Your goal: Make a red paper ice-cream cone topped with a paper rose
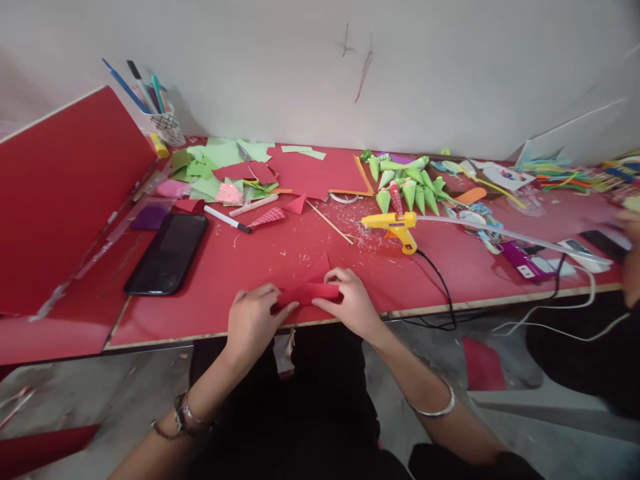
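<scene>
A piece of red paper, partly rolled or folded, is held over the front edge of the red table. My left hand pinches its left end between thumb and fingers. At the other end, my right hand grips the paper the same way. A pointed corner of the red paper sticks up behind the fingers. Beyond my hands lie a patterned red paper cone, a thin wooden stick and a black-and-white marker.
A yellow glue gun with a long glue stick lies to the right, its black cord hanging over the edge. Several green paper cones are heaped behind it. A phone rests at left. Another person's hand shows at far right.
</scene>
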Motion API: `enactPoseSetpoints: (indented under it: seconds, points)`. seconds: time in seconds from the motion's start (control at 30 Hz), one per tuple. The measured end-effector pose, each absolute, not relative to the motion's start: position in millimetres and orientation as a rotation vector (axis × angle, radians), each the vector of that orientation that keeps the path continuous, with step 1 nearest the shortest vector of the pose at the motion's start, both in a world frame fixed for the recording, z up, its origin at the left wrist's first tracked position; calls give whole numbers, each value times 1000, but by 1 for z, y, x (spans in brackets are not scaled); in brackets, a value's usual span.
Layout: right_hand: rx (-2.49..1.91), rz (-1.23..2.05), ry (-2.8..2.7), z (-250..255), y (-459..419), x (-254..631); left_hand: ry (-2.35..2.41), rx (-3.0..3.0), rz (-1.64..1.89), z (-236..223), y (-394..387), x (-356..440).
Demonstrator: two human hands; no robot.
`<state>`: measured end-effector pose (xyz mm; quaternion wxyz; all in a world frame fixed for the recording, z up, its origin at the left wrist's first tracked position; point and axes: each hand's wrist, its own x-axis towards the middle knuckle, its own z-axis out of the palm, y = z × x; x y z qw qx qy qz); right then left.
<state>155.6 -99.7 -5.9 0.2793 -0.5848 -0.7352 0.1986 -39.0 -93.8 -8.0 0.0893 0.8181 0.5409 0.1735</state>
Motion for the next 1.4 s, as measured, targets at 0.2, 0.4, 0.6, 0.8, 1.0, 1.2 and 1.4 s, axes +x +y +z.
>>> enactPoseSetpoints:
  seconds: [0.2,0.4,0.6,0.8,1.0,1.2,1.4]
  points:
    - [-1604,434,-1989,-10,-100,155,1625,2399,499,-4,-95,-42]
    - [-1662,347,-2008,-12,-99,152,1703,2362,480,-2,-92,-51]
    - [-1682,319,-2049,-12,-99,150,1448,2777,476,2,-94,-54]
    - [-1703,305,-2063,-10,-99,149,1058,2992,334,-9,-110,-43]
    - [-1708,311,-2069,-10,-99,149,1106,2938,303,-7,-111,-42]
    - [-1702,297,-2072,-11,-99,150,1199,2875,398,-3,-111,-51]
    - [-1679,275,-2038,-13,-101,150,1314,2866,505,-8,-112,-68]
